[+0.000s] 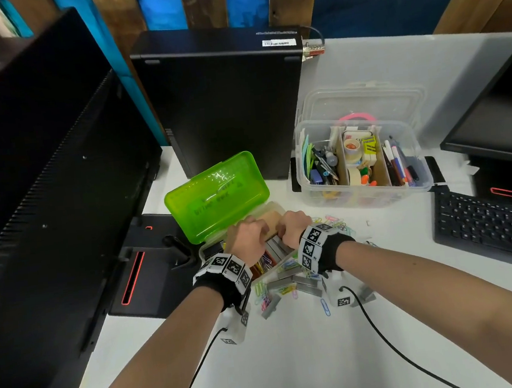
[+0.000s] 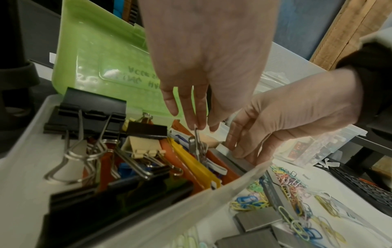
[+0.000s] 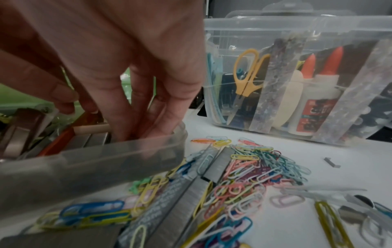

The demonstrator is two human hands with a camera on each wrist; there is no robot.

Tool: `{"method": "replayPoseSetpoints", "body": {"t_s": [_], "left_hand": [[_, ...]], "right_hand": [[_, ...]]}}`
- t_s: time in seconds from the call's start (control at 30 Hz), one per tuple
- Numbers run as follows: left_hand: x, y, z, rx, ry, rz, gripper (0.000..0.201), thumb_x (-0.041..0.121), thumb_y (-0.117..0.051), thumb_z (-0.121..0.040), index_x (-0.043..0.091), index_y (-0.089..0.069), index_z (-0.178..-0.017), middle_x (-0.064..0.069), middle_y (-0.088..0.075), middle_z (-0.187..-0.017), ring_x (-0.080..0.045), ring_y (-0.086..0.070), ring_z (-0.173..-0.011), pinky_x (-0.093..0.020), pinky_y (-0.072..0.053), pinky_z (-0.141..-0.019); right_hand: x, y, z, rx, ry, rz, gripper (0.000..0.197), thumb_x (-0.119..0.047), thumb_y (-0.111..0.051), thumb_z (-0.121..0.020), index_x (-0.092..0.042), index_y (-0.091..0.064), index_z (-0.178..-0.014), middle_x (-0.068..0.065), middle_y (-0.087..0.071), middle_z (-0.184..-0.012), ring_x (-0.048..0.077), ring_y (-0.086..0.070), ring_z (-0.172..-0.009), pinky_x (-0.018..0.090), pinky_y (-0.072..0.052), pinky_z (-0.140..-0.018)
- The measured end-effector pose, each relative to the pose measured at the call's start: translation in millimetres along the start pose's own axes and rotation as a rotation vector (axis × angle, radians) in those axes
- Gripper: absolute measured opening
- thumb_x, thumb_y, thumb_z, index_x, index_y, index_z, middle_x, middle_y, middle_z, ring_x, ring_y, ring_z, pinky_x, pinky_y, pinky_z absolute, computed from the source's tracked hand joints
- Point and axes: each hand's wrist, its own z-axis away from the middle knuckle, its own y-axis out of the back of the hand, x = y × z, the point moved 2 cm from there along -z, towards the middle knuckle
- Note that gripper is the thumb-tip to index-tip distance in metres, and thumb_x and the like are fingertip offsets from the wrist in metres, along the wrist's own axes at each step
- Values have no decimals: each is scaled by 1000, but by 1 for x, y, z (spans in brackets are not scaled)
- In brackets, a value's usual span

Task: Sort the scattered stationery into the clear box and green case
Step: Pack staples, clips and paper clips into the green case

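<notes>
The green case (image 1: 217, 194) stands with its lid up, and both hands are inside its translucent tray (image 2: 148, 214). My left hand (image 2: 197, 127) reaches down among the black and coloured binder clips (image 2: 84, 114) and pinches the wire handle of a small silver clip (image 2: 198, 144). The fingertips of my right hand (image 3: 137, 130) rest on grey staple strips (image 2: 235, 159) lying along the tray's right wall. Loose coloured paper clips (image 3: 254, 161) and more staple strips (image 3: 186, 189) lie scattered on the white table beside the case. The clear box (image 1: 358, 198) is to the right.
A large monitor (image 1: 44, 183) and its base (image 1: 149, 266) crowd the left side. A black computer tower (image 1: 224, 103) stands behind the case. A keyboard (image 1: 489, 227) lies at the right. The clear box holds scissors (image 3: 246, 73), glue bottles, pens and tape.
</notes>
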Motion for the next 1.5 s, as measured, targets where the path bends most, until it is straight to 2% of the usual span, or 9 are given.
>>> {"method": "replayPoseSetpoints", "body": {"t_s": [0.3,0.47,0.53,0.63,0.7,0.8,0.93,1.27,1.5], "left_hand": [[10,1,3,-5,-45,-70,26,16,-46,-94,23,-62,-112,0,-59,-112,-20,-56,-103,-34,-41,-93],[38,1,18,-37,-234,-118,18,25,-48,-91,20,-60,-102,-2,-54,-111,-22,-49,-108,-36,-36,-97],[51,-5,27,-89,-328,-196,17,29,-48,-91,21,-58,-102,-2,-49,-118,-21,-43,-115,-36,-32,-100],[60,-12,38,-149,-395,-390,30,34,-50,-91,22,-58,-117,-7,-40,-125,-25,-33,-121,-40,-26,-99],[60,-14,45,-158,-385,-467,33,41,-52,-91,24,-60,-118,-7,-37,-126,-26,-32,-121,-42,-25,-98],[58,-16,52,-168,-359,-502,33,42,-50,-93,24,-57,-120,-6,-36,-122,-26,-33,-117,-43,-26,-98],[59,-17,52,-167,-351,-540,36,44,-49,-92,18,-55,-116,-7,-36,-118,-27,-35,-113,-44,-27,-97],[52,-21,56,-189,-344,-584,40,46,-52,-88,13,-65,-108,-8,-36,-122,-28,-32,-120,-48,-22,-107],[56,-25,56,-181,-355,-577,34,38,-53,-91,11,-63,-108,-6,-37,-117,-26,-35,-115,-45,-25,-103]], "right_hand": [[8,13,11,-65,69,-139,21,-13,-57,-85,-8,-73,-99,12,-70,-100,29,-65,-92,32,-55,-80],[39,34,37,93,155,-402,12,-9,-58,-84,-16,-67,-84,2,-62,-72,22,-60,-67,33,-53,-71],[55,30,47,115,161,-388,5,-12,-62,-81,-17,-63,-81,3,-63,-76,20,-57,-70,31,-49,-71],[73,13,60,34,175,-305,22,-13,-67,-76,-28,-53,-67,-5,-59,-74,18,-56,-75,27,-46,-68],[78,-3,69,-35,209,-234,27,-15,-67,-75,-35,-52,-63,-5,-63,-81,17,-60,-78,32,-51,-75],[78,-27,73,-77,255,-111,17,-19,-62,-80,-35,-61,-74,-5,-62,-93,15,-60,-84,36,-53,-81],[71,-42,77,-31,254,10,10,-24,-56,-87,-23,-62,-95,1,-55,-107,22,-58,-95,32,-51,-81],[69,-36,73,-79,303,100,13,-25,-56,-86,-17,-57,-96,3,-50,-107,24,-57,-96,30,-48,-80],[60,-43,74,-59,284,196,22,-21,-52,-92,-8,-52,-109,10,-47,-119,29,-58,-100,39,-52,-83]]}}
